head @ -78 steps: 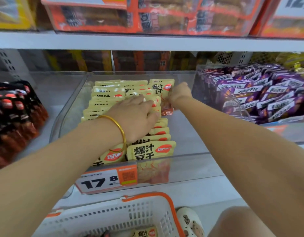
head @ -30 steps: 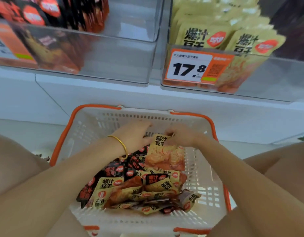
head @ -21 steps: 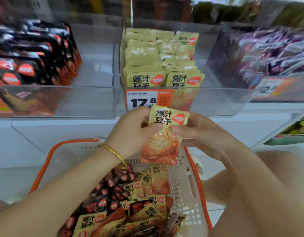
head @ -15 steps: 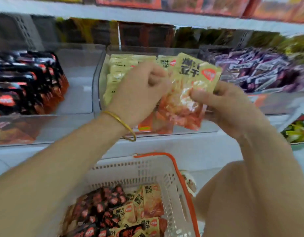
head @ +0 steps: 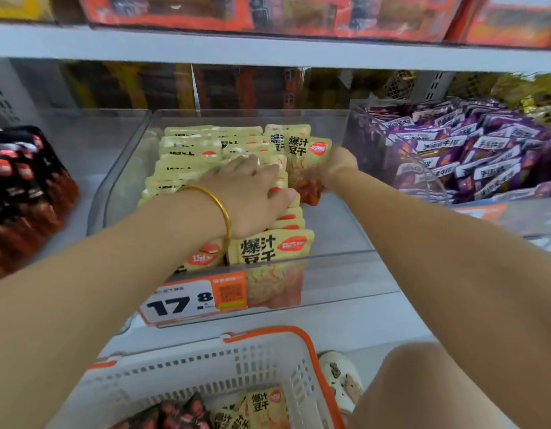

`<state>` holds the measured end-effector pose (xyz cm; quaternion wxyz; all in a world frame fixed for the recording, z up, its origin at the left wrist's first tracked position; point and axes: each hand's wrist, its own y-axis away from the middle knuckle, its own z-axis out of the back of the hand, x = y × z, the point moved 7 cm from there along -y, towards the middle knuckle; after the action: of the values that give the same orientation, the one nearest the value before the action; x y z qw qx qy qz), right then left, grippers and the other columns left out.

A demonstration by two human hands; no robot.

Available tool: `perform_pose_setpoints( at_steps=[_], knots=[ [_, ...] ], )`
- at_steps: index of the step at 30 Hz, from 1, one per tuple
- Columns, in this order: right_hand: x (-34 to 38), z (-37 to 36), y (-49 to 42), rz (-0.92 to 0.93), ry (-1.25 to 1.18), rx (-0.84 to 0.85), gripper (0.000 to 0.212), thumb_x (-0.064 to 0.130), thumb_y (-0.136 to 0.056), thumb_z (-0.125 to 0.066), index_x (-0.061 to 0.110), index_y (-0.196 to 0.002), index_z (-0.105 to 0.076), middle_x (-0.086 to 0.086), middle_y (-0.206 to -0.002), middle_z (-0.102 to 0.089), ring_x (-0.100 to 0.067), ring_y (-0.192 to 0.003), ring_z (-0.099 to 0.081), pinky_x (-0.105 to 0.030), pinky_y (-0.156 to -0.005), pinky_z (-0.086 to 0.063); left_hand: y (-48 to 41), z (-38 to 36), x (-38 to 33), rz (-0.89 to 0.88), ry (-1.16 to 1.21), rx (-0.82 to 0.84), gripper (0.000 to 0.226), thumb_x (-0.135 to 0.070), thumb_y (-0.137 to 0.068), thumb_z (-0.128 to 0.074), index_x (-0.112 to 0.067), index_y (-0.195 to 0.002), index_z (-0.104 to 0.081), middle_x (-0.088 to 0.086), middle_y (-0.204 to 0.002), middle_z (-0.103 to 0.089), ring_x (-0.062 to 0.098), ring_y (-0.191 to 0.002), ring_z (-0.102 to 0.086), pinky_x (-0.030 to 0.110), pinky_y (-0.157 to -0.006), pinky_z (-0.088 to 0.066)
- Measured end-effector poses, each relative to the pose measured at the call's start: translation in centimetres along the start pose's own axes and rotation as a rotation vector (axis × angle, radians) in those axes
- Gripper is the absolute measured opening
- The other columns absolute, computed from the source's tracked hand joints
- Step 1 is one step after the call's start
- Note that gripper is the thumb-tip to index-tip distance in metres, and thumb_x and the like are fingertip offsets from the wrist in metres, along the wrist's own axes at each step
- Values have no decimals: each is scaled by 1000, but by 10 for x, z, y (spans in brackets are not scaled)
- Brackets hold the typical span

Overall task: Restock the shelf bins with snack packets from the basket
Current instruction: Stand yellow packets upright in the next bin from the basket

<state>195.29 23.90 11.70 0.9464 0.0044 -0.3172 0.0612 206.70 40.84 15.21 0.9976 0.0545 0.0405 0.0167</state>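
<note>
Packet [head: 308,162] now binward; tag [head: 193,301] "17.8"

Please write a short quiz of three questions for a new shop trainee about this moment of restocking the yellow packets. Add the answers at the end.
1. True or false: the right hand holds a yellow packet inside the clear middle bin.
2. What is the left hand doing?
A. Lifting the basket
B. Pressing flat on the rows of yellow packets
C. Reaching into the purple packets
3. Which colour are the packets in the bin to the right of the middle bin?

Key:
1. True; its grip is at the packet's lower part.
2. B
3. Purple.
</note>
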Motion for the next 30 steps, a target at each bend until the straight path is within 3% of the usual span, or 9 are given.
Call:
perform_pose_setpoints(
  at_steps=[6,14,18,20,22,24,26,29,30],
  knots=[
    [15,-14,-21,100,22,-77,39,29,-84,-71,12,-117,-59,-7,-116,-65,-26,-106,-61,-31,-83,-47,2,-2,3,-15,-5,12,63,-55,-96,-14,-30,-150,3,2,-159,10,15,-145,12,36,-119,2],
    [13,-14,-15,-39,-176,1,46,23,-79,-75,8,-111,-47,-9,-109,-61,-26,-102,-64,-36,-88,-54,0,1,2,-21,21,-32,60,-52,-98,-18,-27,-151,-7,4,-159,1,17,-146,4,36,-119,-2],
    [29,23,22,13,-208,-54,50,16,-81,-74,6,-118,-41,-13,-112,-59,-29,-99,-64,-40,-85,-55,28,27,-4,-144,190,-356,55,-49,-98,-28,-16,-140,-40,6,-149,-34,18,-138,-24,27,-113,-16],
    [44,51,67,186,-236,-164,26,15,-85,-68,14,-100,-46,-11,-100,-62,-29,-90,-66,-43,-78,-56,72,36,-11,-287,289,-555,52,-47,-93,-31,-17,-131,-51,-1,-139,-46,11,-130,-32,13,-106,-15],
    [57,69,132,373,-185,-211,20,17,-87,-62,21,-79,-44,-3,-79,-63,-20,-71,-66,-37,-65,-54,117,23,-16,-403,366,-602,42,-42,-93,-34,-25,-126,-53,-12,-133,-46,0,-127,-33,6,-104,-14],
    [67,62,197,514,-150,-82,20,19,-86,-62,21,-73,-47,3,-64,-58,-10,-59,-61,-29,-58,-48,148,-11,-11,-449,397,-538,34,-38,-95,-37,-29,-123,-54,-19,-131,-43,-6,-127,-31,5,-104,-16],
    [64,16,236,570,-50,204,19,23,-87,-63,18,-72,-52,6,-56,-53,-2,-54,-56,-26,-55,-42,163,-53,2,-415,413,-380,36,-39,-94,-36,-24,-119,-58,-13,-132,-46,1,-126,-36,8,-104,-21],
    [21,-104,271,537,240,705,22,28,-93,-57,10,-79,-59,2,-64,-58,-3,-54,-57,-19,-50,-39,174,-132,28,-323,348,-97,48,-41,-87,-33,-14,-109,-66,6,-128,-56,25,-118,-50,27,-100,-33],
    [-3,-146,280,503,338,819,23,28,-94,-55,8,-84,-60,-3,-72,-62,-11,-66,-61,-22,-55,-43,178,-157,37,-272,343,-14,53,-44,-85,-31,-13,-108,-66,6,-127,-57,26,-117,-52,29,-100,-34]
  ],
)
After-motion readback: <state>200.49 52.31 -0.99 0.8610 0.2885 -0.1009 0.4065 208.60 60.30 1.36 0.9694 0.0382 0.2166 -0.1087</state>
